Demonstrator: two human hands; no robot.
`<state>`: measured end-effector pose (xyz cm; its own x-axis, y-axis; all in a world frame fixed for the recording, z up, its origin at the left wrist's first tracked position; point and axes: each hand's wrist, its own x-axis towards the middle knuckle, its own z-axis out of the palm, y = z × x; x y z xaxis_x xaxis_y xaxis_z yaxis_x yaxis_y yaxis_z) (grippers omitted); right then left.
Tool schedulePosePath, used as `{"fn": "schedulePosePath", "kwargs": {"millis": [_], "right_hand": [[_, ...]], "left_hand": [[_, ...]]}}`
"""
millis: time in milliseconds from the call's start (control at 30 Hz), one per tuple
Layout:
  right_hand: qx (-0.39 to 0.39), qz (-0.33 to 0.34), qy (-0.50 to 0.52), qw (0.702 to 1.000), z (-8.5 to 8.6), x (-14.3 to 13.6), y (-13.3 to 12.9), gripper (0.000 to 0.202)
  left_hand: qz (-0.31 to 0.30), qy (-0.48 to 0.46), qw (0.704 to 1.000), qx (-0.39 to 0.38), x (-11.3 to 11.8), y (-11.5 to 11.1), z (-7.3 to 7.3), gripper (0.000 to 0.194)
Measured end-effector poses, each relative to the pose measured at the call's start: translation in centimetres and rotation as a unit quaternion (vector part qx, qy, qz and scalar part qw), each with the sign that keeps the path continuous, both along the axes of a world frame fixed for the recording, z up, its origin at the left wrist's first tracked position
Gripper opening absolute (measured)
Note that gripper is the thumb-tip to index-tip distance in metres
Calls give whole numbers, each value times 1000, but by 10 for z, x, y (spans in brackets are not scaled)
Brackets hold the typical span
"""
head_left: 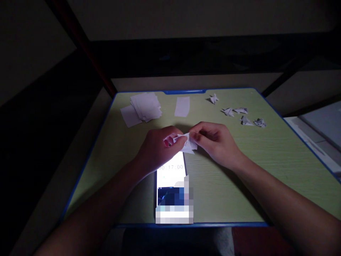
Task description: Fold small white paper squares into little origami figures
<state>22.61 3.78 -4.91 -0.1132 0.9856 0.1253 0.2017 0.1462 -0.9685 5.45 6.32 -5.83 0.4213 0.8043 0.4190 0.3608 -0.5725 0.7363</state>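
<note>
Fingers of the left hand pinch a small folded paper, the thumb lying flat across its near face; the right hand grips the same paper from the other side, thumb and forefinger closed at its upper corner. The remaining fingers of both hands curl in behind, partly hidden, so what each of them presses on cannot be told. The folded paper is held just above the far end of the phone, which lies on the bench with its screen lit and a row of digits showing.

As far as can be judged, the work is part-way through. Beyond the phone and to its right lie five small crumpled-looking folded pieces: one farthest off, two nearly side by side, and two nearer. These look finished, or at least set aside. The paper in the hands has creases and pointed edges but appears incomplete, loose layers showing at its lower edge. Unfolded material remains: a single flat sheet straight beyond the phone, and an uneven stack of sheets beyond it to the left, too closely overlapped to count.
</note>
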Motion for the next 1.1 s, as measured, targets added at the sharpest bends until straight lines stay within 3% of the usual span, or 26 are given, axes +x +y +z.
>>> {"fn": "schedulePosePath", "kwargs": {"millis": [200,667,933,1100], "right_hand": [[-3,8,3,1000,2,1,-1,7],[14,4,-42,999,-2,5,0,7],[59,27,-109,992,-2,5,-6,8],[62,17,-94,993,-2,3,-7,7]], "left_hand": [[-5,-41,998,-53,6,-1,1,7],[2,-6,1000,-20,6,-1,-2,8],[-52,3,995,-80,5,-1,1,10],[-52,-27,996,-68,5,-2,-1,9]]}}
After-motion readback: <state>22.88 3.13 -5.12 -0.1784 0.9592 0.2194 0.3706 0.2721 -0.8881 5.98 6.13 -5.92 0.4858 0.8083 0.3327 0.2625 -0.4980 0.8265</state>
